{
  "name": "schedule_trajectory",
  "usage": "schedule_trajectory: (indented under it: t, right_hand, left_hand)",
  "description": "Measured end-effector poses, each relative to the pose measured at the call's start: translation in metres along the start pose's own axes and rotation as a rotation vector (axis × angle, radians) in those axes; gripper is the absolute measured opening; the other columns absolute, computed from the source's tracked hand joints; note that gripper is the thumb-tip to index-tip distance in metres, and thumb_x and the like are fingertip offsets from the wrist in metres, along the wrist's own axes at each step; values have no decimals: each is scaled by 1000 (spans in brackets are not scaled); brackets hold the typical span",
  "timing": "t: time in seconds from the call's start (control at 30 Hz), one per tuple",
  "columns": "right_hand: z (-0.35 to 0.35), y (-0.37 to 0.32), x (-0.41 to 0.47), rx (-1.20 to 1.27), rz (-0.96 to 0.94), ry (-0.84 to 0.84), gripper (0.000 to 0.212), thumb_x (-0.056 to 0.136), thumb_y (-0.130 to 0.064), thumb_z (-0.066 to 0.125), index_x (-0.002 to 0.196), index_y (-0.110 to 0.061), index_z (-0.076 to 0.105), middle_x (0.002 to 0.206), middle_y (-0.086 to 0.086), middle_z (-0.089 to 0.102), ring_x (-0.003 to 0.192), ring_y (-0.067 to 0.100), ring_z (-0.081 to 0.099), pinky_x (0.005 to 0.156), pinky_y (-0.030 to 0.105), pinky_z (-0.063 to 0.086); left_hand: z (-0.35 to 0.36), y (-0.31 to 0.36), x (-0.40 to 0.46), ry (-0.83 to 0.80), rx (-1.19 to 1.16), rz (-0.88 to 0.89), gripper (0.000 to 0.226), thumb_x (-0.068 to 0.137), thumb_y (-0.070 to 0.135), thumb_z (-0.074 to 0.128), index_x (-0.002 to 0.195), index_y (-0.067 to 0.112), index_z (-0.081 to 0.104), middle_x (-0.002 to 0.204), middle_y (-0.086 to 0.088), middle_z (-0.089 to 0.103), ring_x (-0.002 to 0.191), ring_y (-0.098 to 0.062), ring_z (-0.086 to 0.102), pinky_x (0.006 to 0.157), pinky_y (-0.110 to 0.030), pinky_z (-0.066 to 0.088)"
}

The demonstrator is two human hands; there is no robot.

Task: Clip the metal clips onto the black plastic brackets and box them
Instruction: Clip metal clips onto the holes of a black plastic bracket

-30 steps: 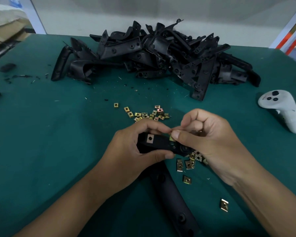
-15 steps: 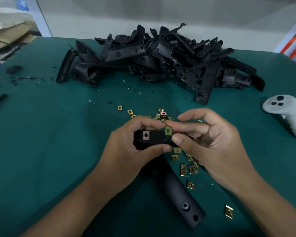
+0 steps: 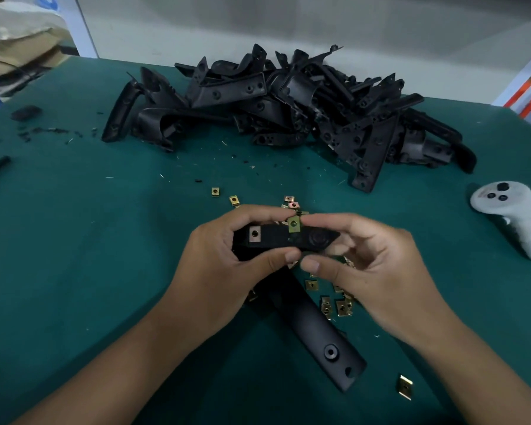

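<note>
Left hand [image 3: 227, 265] holds bracket [image 3: 282, 237], one clip [image 3: 254, 234] on; right hand [image 3: 377, 271] pinches second clip [image 3: 294, 224]; far pile [image 3: 288, 102] unclipped, none boxed

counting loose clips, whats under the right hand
Several metal clips lie on the green table below the right hand; any directly beneath the palm are covered.

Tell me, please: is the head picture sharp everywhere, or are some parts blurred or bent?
Head view: the bracket and both hands are fairly sharp; the black pile is softer with dim detail; the table edge curves from wide-angle distortion.
</note>
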State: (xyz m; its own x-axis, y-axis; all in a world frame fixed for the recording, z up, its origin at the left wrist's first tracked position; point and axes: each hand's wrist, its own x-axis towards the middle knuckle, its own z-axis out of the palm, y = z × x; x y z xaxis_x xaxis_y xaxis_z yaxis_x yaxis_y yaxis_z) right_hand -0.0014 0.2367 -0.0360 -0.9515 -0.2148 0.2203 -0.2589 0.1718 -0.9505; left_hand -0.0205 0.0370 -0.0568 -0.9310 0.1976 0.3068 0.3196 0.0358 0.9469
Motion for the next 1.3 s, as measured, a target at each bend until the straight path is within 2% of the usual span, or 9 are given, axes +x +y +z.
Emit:
schedule_trajectory:
  t: [0.13, 0.27, 0.33, 0.6, 0.8, 0.87, 1.0, 1.2, 1.3]
  right_hand:
    - [-2, 4, 0, -228, -51, 50, 36, 80, -53, 77, 115, -45, 72, 84, -23, 71, 74, 6, 66, 71, 15, 52]
    - [-1, 8, 1, -268, -63, 89, 36, 78, -54, 78, 113, -47, 70, 99, -15, 76, 87, 19, 71, 79, 47, 60]
    - [0, 10, 2, -265, -61, 97, 36, 78, -53, 78, 112, -45, 69, 100, -14, 76, 89, 20, 71, 80, 54, 58]
    - [0, 9, 0, -356, -90, 80, 32, 84, -54, 72, 115, -47, 69, 84, -18, 70, 76, 15, 63, 71, 28, 53]
    - [-7, 10, 1, -292, -71, 45, 25, 86, -53, 69, 111, -49, 68, 74, -13, 61, 68, 9, 56, 66, 14, 44]
    - [-7, 10, 1, -286, -76, 34, 23, 88, -52, 68, 111, -47, 67, 75, -15, 61, 68, 6, 55, 65, 10, 42]
    - [-9, 6, 2, -263, -94, 91, 24, 91, -61, 60, 113, -49, 61, 82, -4, 64, 76, 13, 63, 68, 20, 47]
    - [-20, -10, 5, -300, -64, 120, 20, 94, -55, 59, 113, -48, 59, 85, -3, 65, 76, 13, 62, 68, 27, 49]
    - [-29, -37, 1, -356, -74, 86, 19, 95, -46, 64, 113, -38, 63, 100, -12, 64, 88, 14, 63, 77, 33, 52]
  left_hand:
    - [0, 1, -1, -6, 31, -12, 28, 77, 28, 82, 103, 35, 73, 99, 20, 76, 93, 0, 71, 80, -10, 51]
    - [0, 1, -2, -14, 39, -18, 24, 78, 32, 79, 101, 33, 74, 98, 20, 76, 91, 1, 71, 78, -8, 50]
    - [-1, 1, -2, -30, 48, -24, 22, 79, 33, 78, 100, 34, 74, 97, 18, 76, 90, 0, 70, 76, -8, 50]
    - [-1, -4, -1, -54, 14, -32, 23, 83, 34, 80, 104, 38, 72, 100, 14, 75, 91, -6, 71, 78, -14, 53]
    - [1, -8, -4, -48, -58, -55, 41, 80, 44, 76, 117, 46, 58, 107, 12, 69, 98, -12, 69, 84, -33, 58]
    - [1, -9, -4, -37, -63, -45, 45, 79, 45, 77, 118, 48, 56, 109, 12, 69, 98, -12, 69, 81, -31, 59]
    - [2, -12, -2, 47, -48, 4, 39, 77, 44, 77, 112, 49, 61, 107, 15, 70, 102, -8, 67, 83, -15, 52]
    - [-1, 0, -3, 172, 71, 64, 19, 81, 48, 79, 99, 53, 72, 96, 22, 75, 89, 5, 69, 73, -4, 48]
    - [2, 13, -8, 173, 87, 46, 22, 73, 44, 69, 90, 58, 72, 88, 25, 74, 80, 10, 66, 71, -2, 46]
